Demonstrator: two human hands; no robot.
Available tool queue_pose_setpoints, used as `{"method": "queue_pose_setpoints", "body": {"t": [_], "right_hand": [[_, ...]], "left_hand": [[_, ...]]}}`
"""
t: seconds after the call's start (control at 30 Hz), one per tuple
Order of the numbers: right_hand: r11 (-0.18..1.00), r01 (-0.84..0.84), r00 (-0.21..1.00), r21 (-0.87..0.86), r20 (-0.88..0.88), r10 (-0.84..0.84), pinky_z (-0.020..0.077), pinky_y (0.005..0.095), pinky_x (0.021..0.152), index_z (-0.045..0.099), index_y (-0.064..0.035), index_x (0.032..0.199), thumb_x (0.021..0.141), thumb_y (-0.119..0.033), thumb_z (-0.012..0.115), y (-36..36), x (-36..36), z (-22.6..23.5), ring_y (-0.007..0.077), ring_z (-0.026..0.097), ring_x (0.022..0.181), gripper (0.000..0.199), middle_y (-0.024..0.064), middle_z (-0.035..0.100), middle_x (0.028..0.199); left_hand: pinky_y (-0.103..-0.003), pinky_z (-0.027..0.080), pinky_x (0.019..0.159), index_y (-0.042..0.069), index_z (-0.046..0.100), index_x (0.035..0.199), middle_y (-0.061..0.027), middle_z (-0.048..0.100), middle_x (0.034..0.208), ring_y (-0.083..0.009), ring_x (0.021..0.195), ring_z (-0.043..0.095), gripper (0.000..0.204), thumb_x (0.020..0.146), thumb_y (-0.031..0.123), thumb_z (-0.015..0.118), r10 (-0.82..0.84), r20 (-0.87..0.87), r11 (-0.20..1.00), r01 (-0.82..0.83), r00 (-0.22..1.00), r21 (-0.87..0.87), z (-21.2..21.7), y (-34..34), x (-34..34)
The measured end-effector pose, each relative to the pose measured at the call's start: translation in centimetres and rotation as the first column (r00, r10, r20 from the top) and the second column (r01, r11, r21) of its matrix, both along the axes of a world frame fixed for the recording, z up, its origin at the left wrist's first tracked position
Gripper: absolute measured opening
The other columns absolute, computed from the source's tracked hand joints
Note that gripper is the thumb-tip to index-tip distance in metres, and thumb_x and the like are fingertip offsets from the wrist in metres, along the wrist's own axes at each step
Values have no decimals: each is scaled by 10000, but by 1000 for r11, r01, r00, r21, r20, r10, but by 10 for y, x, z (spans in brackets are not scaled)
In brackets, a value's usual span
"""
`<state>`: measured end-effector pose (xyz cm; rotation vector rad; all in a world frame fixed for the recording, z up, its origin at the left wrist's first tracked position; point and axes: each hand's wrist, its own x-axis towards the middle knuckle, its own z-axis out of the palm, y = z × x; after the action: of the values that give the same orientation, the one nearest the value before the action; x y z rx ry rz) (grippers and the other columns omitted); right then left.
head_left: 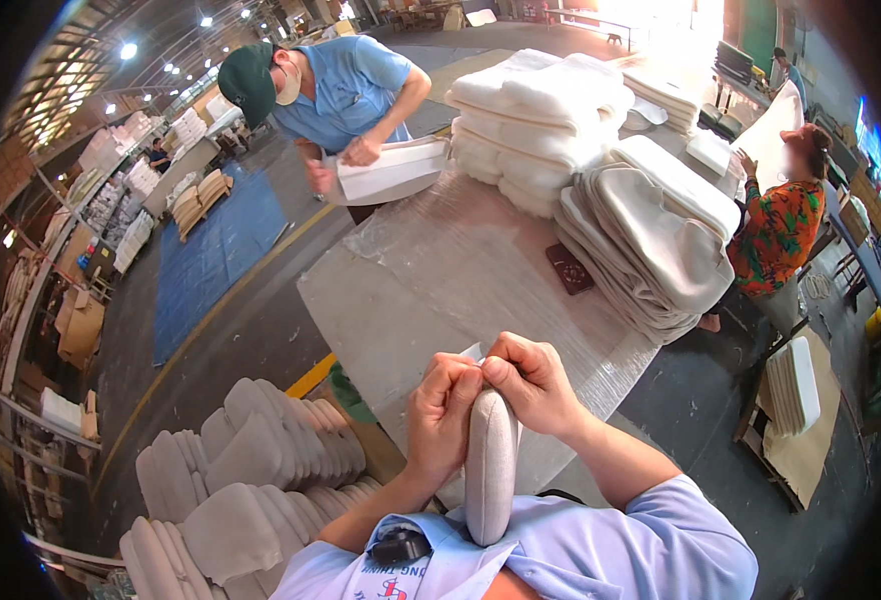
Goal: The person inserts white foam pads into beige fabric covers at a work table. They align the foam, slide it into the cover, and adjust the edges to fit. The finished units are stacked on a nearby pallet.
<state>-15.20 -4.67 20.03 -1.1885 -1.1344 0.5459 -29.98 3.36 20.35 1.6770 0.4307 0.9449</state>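
At the near edge of the plastic-wrapped table (pixel 431 290), the person is holding one narrow beige cushion (pixel 491 470) on end, its lower end pressing against the blue shirt and its top reaching just over the table's rim. Both hands are meeting at that top: the left hand (pixel 441 415) is curling its fingers tight around the cushion's left side, and the right hand (pixel 533 385) is pinching the top edge from the right, fingers clenched on the fabric. A small white scrap is showing between the fingertips.

No boxes or bins are standing on the table; goods are lying in open stacks. Toward the table's far right a pile of white foam pads (pixel 541 120) is sitting, and just nearer a leaning stack of beige covers (pixel 651 240) is overhanging the right edge. One dark brown flat piece (pixel 569 268) is lying beside that stack. The table's middle and left part is lying bare.

Below the table's left corner, rows of beige cushions (pixel 251 470) are standing packed together, too many to count.

Two other people are working at the table: one in a green cap (pixel 249 80) at the far side gripping a white pad (pixel 391 170), one in a patterned orange top (pixel 776 235) at the right.
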Motion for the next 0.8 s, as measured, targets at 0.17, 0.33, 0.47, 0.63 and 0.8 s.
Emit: {"method": "queue_pose_setpoints", "body": {"t": [0.17, 0.33, 0.47, 0.63, 0.8], "right_hand": [[987, 69, 994, 148, 68, -80, 488, 336, 583, 605, -19, 815, 1044, -206, 706, 4, -1, 5, 191, 626, 607, 312, 103, 642, 681], [989, 79, 994, 126, 66, -88, 500, 342, 585, 591, -18, 811, 1038, -187, 706, 12, -4, 10, 203, 649, 611, 306, 109, 649, 677], [1000, -18, 998, -12, 67, 19, 534, 345, 687, 629, -3, 871, 1049, -194, 688, 12, -2, 10, 218, 682, 747, 268, 126, 692, 814], [939, -44, 996, 340, 94, 13, 532, 396, 927, 731, 5, 1095, 1112, -303, 576, 2, 8, 0, 283, 673, 1059, 345, 166, 684, 1135], [885, -181, 960, 429, 272, 65, 544, 423, 933, 753, -16, 1136, 1104, -369, 586, 5, 3, -5, 322, 686, 1063, 392, 143, 729, 1128]], "left_hand": [[-248, 454, 715, 80, 597, 934, 28, 571, 889, -58, 806, 502, 264, 1145, 236, 573, -7, -85, 1000, 9, 996, 24, -1, -8, 0], [-244, 444, 694, 90, 587, 956, 36, 550, 862, -50, 790, 485, 269, 1164, 251, 531, -26, -92, 997, 19, 995, -76, -2, -9, 2], [-251, 471, 812, 83, 595, 1040, -13, 598, 1004, -75, 912, 537, 190, 1162, 206, 518, -67, -105, 982, 47, 992, -184, -6, -1, -9], [-412, 398, 1135, 22, 529, 1297, -194, 476, 1418, -281, 1312, 503, 235, 1108, 159, 556, 198, 30, 938, -198, 980, 283, -10, 3, -35], [-444, 377, 1170, 16, 515, 1349, -208, 487, 1437, -307, 1353, 491, 288, 1109, 172, 548, 139, 87, 971, -153, 986, 185, -7, -8, -44]]}}
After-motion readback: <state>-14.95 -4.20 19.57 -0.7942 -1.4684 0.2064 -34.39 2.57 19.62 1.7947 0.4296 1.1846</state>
